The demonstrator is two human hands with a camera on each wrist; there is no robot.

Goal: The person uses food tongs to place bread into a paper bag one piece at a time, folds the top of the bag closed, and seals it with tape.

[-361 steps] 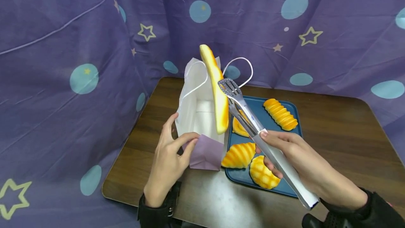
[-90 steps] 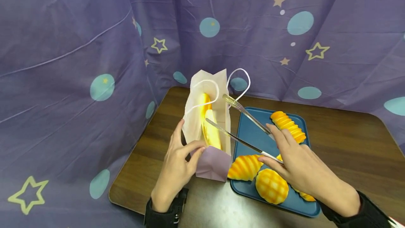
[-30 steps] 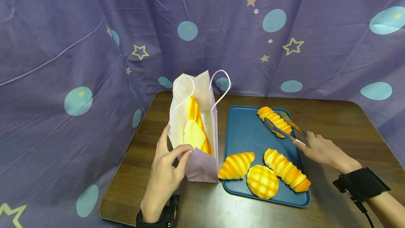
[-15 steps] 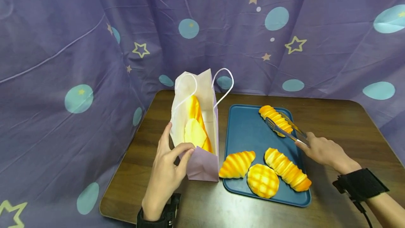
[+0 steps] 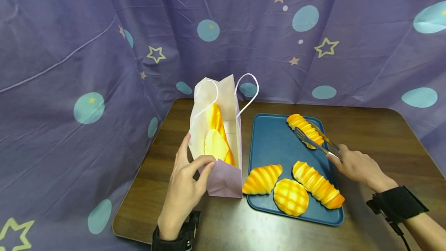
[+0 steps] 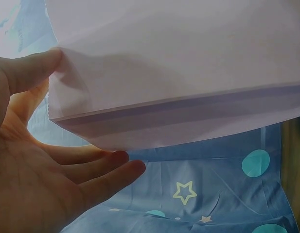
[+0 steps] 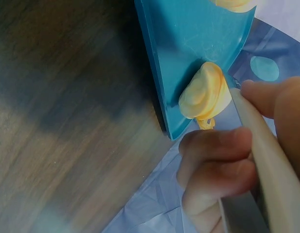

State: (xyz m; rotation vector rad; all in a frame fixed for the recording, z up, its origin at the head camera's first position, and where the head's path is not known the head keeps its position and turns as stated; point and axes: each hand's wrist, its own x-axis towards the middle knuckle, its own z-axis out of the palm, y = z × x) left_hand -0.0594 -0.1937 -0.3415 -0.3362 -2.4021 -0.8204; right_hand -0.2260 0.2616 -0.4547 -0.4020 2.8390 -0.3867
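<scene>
My left hand (image 5: 184, 185) pinches the near rim of a lilac paper bag (image 5: 225, 183) between thumb and index finger, other fingers along its left side. Inside the bag lie a long loaf (image 5: 216, 117) and a pale, rounded bread (image 5: 214, 144) leaning on it. My right hand (image 5: 360, 167) grips metal tongs (image 5: 322, 149), whose two ends lie either side of a ridged bread roll (image 5: 302, 124) at the far right of a blue tray (image 5: 270, 138). In the right wrist view, thumb and fingers wrap the tongs' handle (image 7: 266, 150), with the roll (image 7: 205, 92) beyond.
Nearer on the tray lie a croissant (image 5: 263, 180), a round checkered bun (image 5: 290, 196) and another ridged roll (image 5: 318, 184). White cord handles (image 5: 256, 95) rise from the bag. The wooden table (image 5: 376, 134) ends at a purple curtain (image 5: 251, 38).
The long loaf went from the tongs into the bag, and a pale bread now lies there too. The tongs moved right from the bag to the far roll. The left hand kept its hold.
</scene>
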